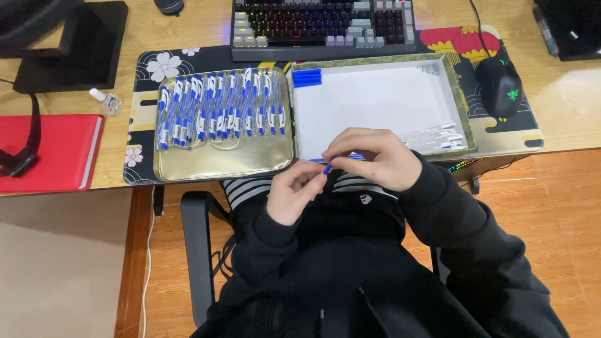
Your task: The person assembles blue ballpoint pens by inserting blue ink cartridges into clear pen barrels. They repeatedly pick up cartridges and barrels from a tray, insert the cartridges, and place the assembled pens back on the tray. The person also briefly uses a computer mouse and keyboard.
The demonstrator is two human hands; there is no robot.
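I see both hands meeting just in front of the desk edge, at the picture's centre. My right hand arches over the top, fingers curled and pressed together at the tips, pinching the blue pen part. My left hand comes up from 7 o'clock, its fingertips closed on the same piece from below. Only a short blue stub shows between the two sets of fingertips; the rest is hidden, so I cannot tell whether it is a whole pen or just a piece.

The stub's long axis seems to run from about 8 o'clock to 2 o'clock, low end toward the left hand, upper end tucked under the right fingers. Both hands touch it; the right covers more of it.

At 11 o'clock from the hands sits the gold tray, holding a row of white-and-blue pens lying side by side, their long axes roughly 12 to 6. At 1 o'clock is the box lid with a white floor; a small stack of blue caps lies in its far left corner, and some clear barrels lie by its near right corner. The barrels are nearer the right hand, the gold tray nearer the left.

Beyond these lie a keyboard, a mouse at 2 o'clock, and a red notebook at 9 o'clock.
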